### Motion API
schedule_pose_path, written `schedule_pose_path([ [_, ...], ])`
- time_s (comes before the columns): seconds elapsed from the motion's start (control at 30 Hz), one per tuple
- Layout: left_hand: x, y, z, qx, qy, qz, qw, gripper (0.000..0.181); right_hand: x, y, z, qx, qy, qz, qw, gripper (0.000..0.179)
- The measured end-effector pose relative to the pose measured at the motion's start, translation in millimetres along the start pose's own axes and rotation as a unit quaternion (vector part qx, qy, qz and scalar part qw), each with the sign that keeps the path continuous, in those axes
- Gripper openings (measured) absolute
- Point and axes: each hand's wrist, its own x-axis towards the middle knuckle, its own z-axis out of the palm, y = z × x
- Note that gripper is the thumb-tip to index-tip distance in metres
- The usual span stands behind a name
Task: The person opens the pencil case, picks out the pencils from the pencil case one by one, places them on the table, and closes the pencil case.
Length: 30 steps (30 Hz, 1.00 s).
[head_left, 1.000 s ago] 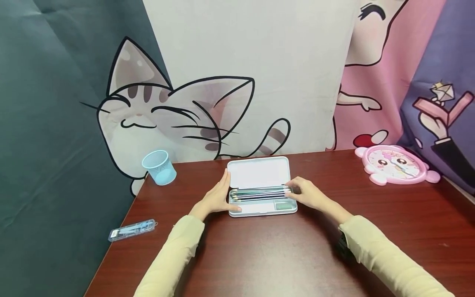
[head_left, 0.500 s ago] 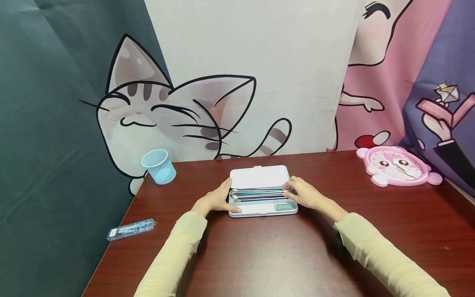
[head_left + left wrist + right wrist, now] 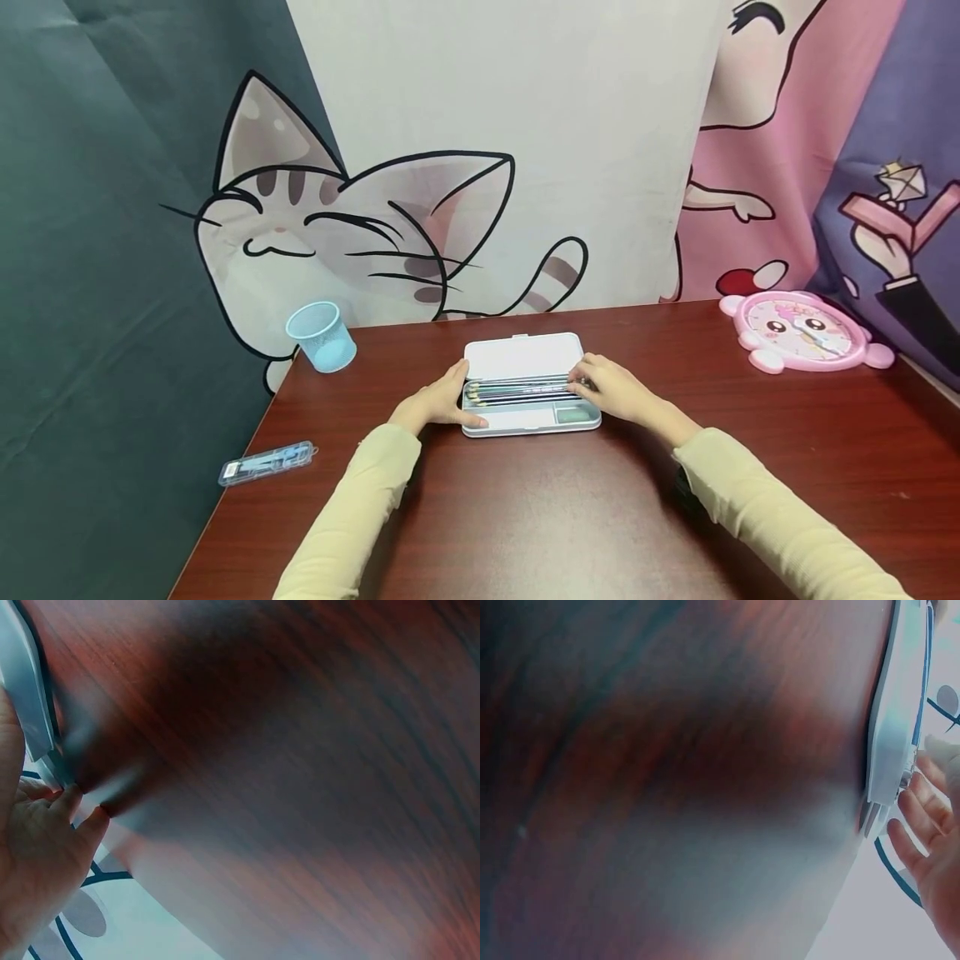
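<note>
A white pencil case (image 3: pixel 525 422) lies on the table in the head view, its lid (image 3: pixel 525 357) tipped back. Several dark and green pencils (image 3: pixel 517 390) lie side by side in its rear compartment, light tips to the left. My left hand (image 3: pixel 433 403) rests against the case's left end, fingers extended along the side and thumb across the front corner. With bent fingers, my right hand (image 3: pixel 617 388) pinches the right ends of the pencils; the exact contact is partly hidden. In the right wrist view, its fingers (image 3: pixel 919 814) curve beside the case's edge.
In the case's front compartment is a grey-green block (image 3: pixel 573 414). A light blue mesh basket (image 3: pixel 324 340) stands at the back left. A clear box with blue items (image 3: pixel 268 464) lies near the left edge. A pink clock (image 3: pixel 806 332) lies at the back right.
The lid has tipped further back from its raised position. My right hand has shifted slightly left with the pencils' ends, and the pencils lie more evenly. My left hand stays at the case.
</note>
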Motion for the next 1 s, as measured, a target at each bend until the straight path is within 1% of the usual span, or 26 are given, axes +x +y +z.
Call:
schedule_pose_path([
  [0.1,0.0,0.9,-0.9,-0.003,0.0,0.003,1.0,0.113,-1.0,-1.1,0.2,0.005,-0.002,-0.008,1.0,0.02],
  [0.2,-0.6,2.6,-2.3,-0.005,-0.001,0.002,1.0,0.113,-1.2,-3.1,0.5,-0.001,-0.007,-0.021,0.9998,0.024],
  [0.4,-1.7,5.1,-2.5,-0.004,-0.004,0.001,1.0,0.113,-1.5,-6.9,-0.1,-0.032,-0.001,-0.045,0.9985,0.023],
  [0.53,-1.7,5.3,-1.9,0.0,-0.005,-0.001,1.0,0.113,-2.8,-7.8,0.7,-0.053,0.018,-0.088,0.9946,0.018],
  [0.63,-2.2,5.2,-2.3,-0.001,-0.006,-0.004,1.0,0.113,-2.9,-7.6,2.5,-0.065,0.04,-0.126,0.9891,0.013],
  [0.77,-3.2,4.8,-3.3,-0.002,-0.007,-0.008,0.9999,0.113,-2.1,-7.8,3.9,-0.074,0.058,-0.158,0.983,0.011],
  [0.87,-3.6,5.6,-4.0,-0.003,-0.008,-0.008,0.9999,0.113,-2.3,-8.3,1.4,-0.07,0.058,-0.155,0.9838,0.009],
  [1.0,-3.6,4.5,-3.3,-0.004,-0.008,-0.005,1.0,0.113,-4.0,-7.4,-4.8,-0.055,0.05,-0.119,0.9901,0.007],
])
